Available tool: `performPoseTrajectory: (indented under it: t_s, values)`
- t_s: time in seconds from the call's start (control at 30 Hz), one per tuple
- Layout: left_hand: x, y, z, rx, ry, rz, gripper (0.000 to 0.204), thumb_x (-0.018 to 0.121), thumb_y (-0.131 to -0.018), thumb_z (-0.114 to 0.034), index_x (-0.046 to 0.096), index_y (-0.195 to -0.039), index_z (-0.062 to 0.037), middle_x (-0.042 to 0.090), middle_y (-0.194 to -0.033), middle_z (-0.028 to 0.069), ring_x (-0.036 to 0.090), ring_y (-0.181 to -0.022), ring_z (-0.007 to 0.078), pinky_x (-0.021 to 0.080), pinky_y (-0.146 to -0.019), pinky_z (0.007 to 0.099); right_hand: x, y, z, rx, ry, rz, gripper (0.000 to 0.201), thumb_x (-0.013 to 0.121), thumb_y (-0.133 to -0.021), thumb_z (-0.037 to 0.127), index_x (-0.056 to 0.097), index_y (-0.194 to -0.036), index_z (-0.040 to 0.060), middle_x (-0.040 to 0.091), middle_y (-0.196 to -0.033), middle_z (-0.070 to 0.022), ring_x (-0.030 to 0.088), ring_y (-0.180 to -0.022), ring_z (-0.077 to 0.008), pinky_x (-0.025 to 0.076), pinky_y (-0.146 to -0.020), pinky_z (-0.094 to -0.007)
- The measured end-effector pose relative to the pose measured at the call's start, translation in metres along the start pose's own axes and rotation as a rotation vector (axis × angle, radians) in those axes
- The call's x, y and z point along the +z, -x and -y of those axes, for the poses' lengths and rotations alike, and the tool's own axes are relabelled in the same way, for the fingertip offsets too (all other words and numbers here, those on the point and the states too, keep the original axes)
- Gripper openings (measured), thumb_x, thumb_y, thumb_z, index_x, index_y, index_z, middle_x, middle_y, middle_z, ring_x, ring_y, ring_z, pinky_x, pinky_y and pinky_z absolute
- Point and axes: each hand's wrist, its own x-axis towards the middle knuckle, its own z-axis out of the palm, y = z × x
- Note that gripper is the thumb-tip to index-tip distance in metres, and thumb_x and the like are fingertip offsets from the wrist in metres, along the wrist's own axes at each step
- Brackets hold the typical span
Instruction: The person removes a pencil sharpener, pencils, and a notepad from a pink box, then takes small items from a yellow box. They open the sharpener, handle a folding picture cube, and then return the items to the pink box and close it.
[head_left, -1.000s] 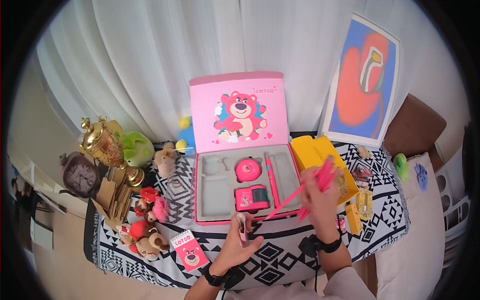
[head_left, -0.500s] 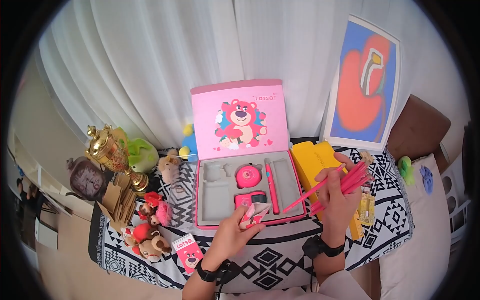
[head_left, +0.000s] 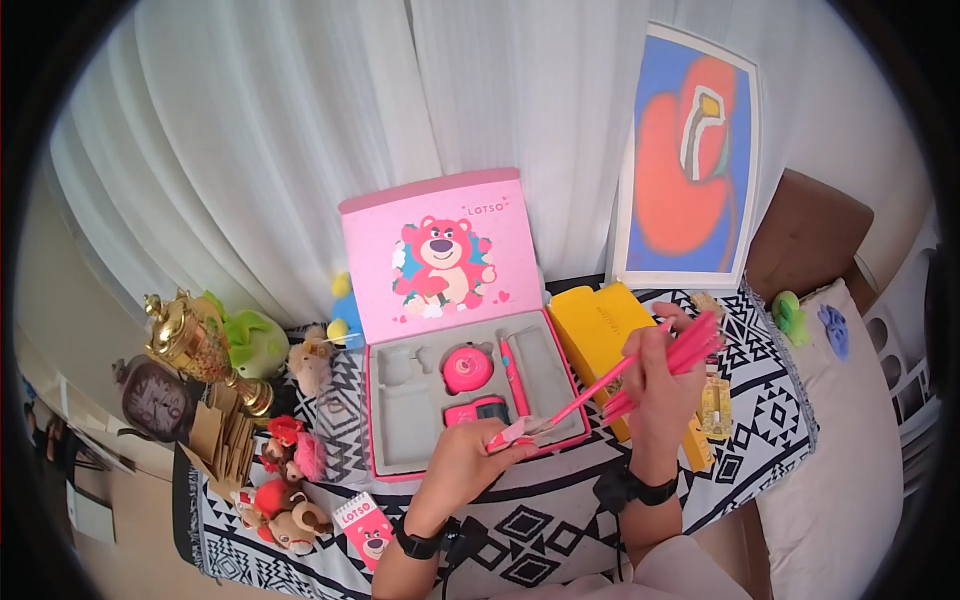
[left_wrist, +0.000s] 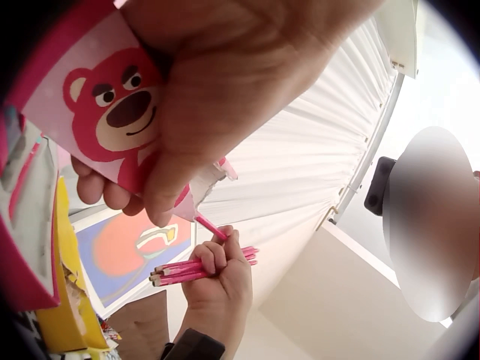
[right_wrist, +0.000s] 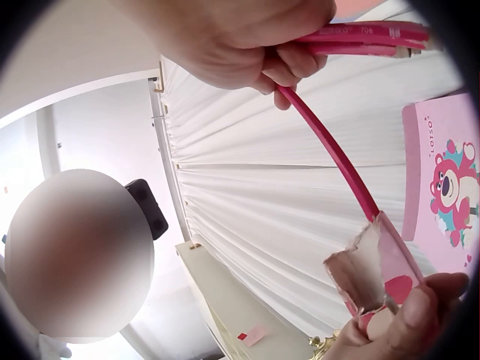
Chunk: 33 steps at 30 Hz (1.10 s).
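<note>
left grip pinches one torn carton; right grip clasps one slanted pencil plus several bunched pencils.

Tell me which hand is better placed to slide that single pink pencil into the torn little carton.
Probably the right hand: it grips the pink pencil, whose far end reaches the torn end of the carton. The left hand is busy holding the carton.

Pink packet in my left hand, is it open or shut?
Open: in the right wrist view, the packet gapes at its torn end, above the left hand.
</note>
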Motion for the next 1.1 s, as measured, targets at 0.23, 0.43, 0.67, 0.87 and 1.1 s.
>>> performPoseTrajectory:
  t_s: [0.23,0.43,0.67,0.87,1.1]
  values:
    - [-0.005,0.005,-0.013,-0.106,0.103,-0.005,0.015,0.073,-0.084,-0.010,0.071,-0.095,-0.0002,0.063,-0.068,-0.0002,0.051,-0.063,0.0039,0.043,-0.057,0.0216,0.006,0.009,-0.014,0.084,0.324,0.228,0.024,0.059,-0.094,0.009,0.053,-0.117,0.0036,0.068,-0.086,-0.0036,0.043,-0.056,0.0005,0.034,-0.053,-0.0165]
    - [-0.011,0.009,-0.010,-0.128,0.201,-0.093,0.017,0.069,-0.088,-0.014,0.070,-0.093,0.0028,0.064,-0.073,-0.0001,0.057,-0.069,0.0054,0.048,-0.064,0.0223,0.020,0.023,-0.025,0.130,0.573,0.669,0.028,0.061,-0.092,0.012,0.059,-0.117,-0.0026,0.071,-0.101,-0.0083,0.055,-0.076,-0.0049,0.047,-0.075,-0.0227]
    - [-0.018,0.015,-0.002,-0.158,0.447,-0.089,0.020,0.065,-0.091,-0.011,0.064,-0.106,0.0027,0.065,-0.084,0.0023,0.060,-0.075,0.0083,0.049,-0.069,0.0236,0.020,0.026,-0.031,0.173,0.511,0.599,0.027,0.057,-0.096,0.019,0.056,-0.115,-0.0010,0.068,-0.103,-0.0081,0.061,-0.068,-0.0136,0.050,-0.066,-0.0267]
    - [-0.023,0.015,-0.005,-0.031,0.270,-0.141,0.026,0.066,-0.089,-0.014,0.063,-0.111,0.0000,0.062,-0.084,0.0060,0.054,-0.075,0.0096,0.046,-0.068,0.0259,0.016,0.018,-0.020,0.564,0.083,0.508,0.025,0.041,-0.104,0.028,0.049,-0.105,0.0045,0.049,-0.087,-0.0030,0.040,-0.045,-0.0066,0.029,-0.040,-0.0207]
    - [-0.026,0.015,-0.008,-0.092,0.258,-0.095,0.023,0.063,-0.092,-0.011,0.062,-0.110,0.0039,0.065,-0.092,0.0047,0.061,-0.080,0.0099,0.050,-0.072,0.0250,0.012,0.013,-0.019,0.737,-0.112,0.627,0.023,0.044,-0.103,0.027,0.052,-0.103,0.0056,0.055,-0.078,-0.0033,0.049,-0.051,-0.0107,0.038,-0.044,-0.0228]
